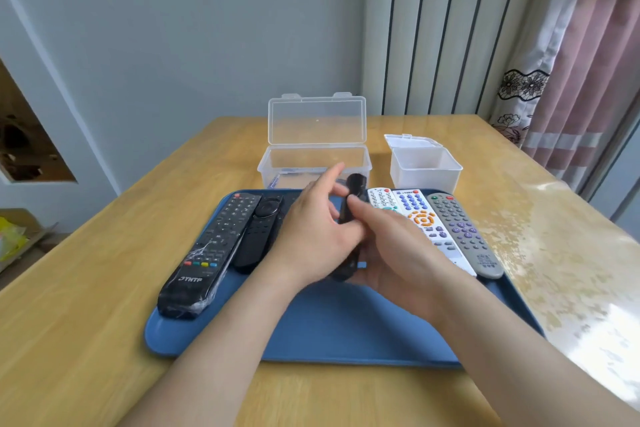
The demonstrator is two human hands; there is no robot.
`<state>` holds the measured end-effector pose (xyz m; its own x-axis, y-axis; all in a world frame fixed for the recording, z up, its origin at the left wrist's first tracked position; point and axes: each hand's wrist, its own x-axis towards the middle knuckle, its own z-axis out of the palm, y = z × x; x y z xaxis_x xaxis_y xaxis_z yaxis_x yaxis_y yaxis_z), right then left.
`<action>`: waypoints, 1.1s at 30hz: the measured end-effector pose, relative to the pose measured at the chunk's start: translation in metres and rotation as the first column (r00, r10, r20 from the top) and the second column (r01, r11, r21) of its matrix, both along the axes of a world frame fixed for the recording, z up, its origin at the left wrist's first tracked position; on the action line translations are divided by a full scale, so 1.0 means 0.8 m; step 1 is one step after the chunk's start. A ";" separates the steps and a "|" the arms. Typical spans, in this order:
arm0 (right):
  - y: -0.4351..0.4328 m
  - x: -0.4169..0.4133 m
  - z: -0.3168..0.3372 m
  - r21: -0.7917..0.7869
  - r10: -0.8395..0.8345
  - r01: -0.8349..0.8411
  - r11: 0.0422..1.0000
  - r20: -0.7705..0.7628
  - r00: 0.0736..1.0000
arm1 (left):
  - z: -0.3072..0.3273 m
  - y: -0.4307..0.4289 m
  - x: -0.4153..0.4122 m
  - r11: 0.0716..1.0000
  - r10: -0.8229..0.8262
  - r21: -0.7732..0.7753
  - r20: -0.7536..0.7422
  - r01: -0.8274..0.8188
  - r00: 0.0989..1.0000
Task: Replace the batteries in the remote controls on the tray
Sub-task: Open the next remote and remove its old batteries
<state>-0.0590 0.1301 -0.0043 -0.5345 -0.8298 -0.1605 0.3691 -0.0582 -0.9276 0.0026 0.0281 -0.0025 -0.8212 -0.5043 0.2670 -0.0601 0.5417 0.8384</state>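
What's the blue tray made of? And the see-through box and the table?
The blue tray looks like smooth matte plastic: even colour, rounded moulded rim. The see-through box seems clear hard plastic: the wall shows through its lid. The table looks like wood or wood-look laminate, glossy on top: window glare shines off it.

Bright daylight from the right, glare on the table, wide-angle distortion at edges

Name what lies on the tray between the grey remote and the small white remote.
Head view: a white remote with blue and orange buttons lies between the grey remote and the small white remote.
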 end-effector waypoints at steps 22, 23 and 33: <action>0.015 -0.014 0.015 -0.164 -0.135 0.130 0.978 -0.018 0.991 | 0.001 0.006 0.002 0.859 -0.262 0.412 -0.155 0.303 0.953; 0.014 -0.013 0.015 -0.173 -0.144 0.139 0.975 -0.020 0.989 | 0.002 0.006 0.002 0.832 -0.267 0.450 -0.186 0.323 0.946; 0.006 -0.004 0.005 -0.210 -0.179 0.139 0.968 -0.185 0.966 | 0.002 0.005 -0.003 0.720 -0.103 0.636 -0.299 0.278 0.949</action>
